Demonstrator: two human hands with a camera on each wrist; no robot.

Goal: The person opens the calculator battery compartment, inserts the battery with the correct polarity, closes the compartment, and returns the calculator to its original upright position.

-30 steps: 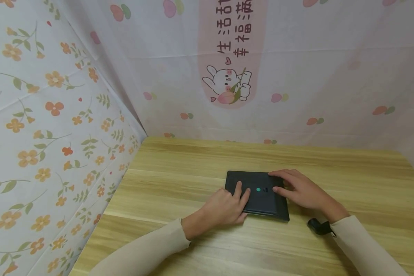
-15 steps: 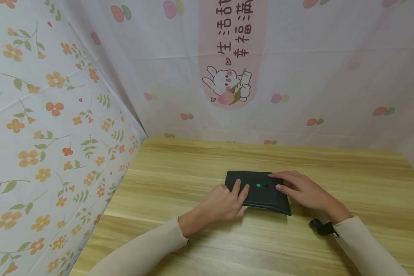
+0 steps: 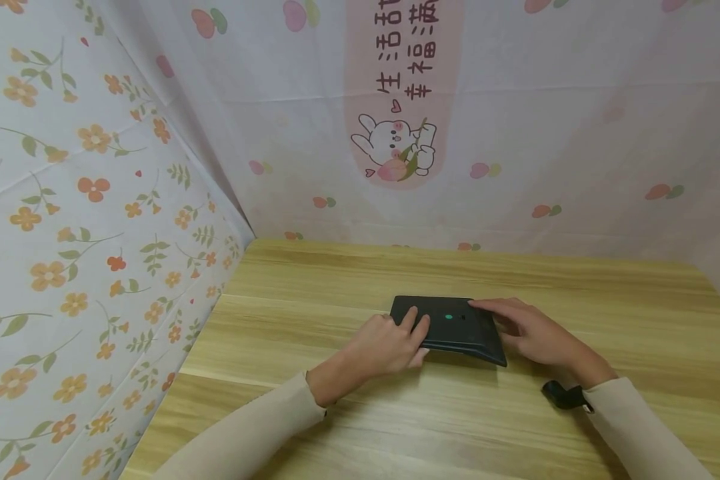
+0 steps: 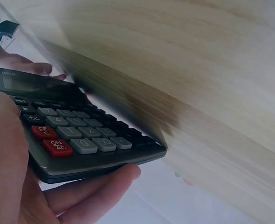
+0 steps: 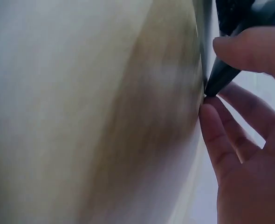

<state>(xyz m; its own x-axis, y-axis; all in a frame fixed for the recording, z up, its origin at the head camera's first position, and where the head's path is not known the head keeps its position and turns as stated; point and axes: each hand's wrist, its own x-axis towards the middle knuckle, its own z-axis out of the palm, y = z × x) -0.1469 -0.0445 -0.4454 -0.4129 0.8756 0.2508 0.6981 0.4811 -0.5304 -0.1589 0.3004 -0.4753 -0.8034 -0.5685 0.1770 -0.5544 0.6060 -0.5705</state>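
A dark calculator (image 3: 465,330) lies back side up in the head view, its near edge raised off the table. In the left wrist view the calculator's key face (image 4: 105,160) shows grey, black and two red keys, turned down toward the wood. My left hand (image 3: 379,347) grips its near left part, two fingers spread over the back and the thumb on the key side. At the right side is my right hand (image 3: 543,335), fingers along the far corner. In the right wrist view its thumb (image 5: 249,46) sits on the other side of the edge.
The wooden table (image 3: 312,287) spreads around the calculator. A black wrist-worn device (image 3: 564,396) hangs by the right sleeve. A patterned white cloth (image 3: 276,133) rises behind the table, and a floral cloth (image 3: 96,233) stands at the left.
The calculator's near edge has risen from the table, tilting it away. The left hand moved up slightly with it. The right thumb slid off the back, to behind the right edge.
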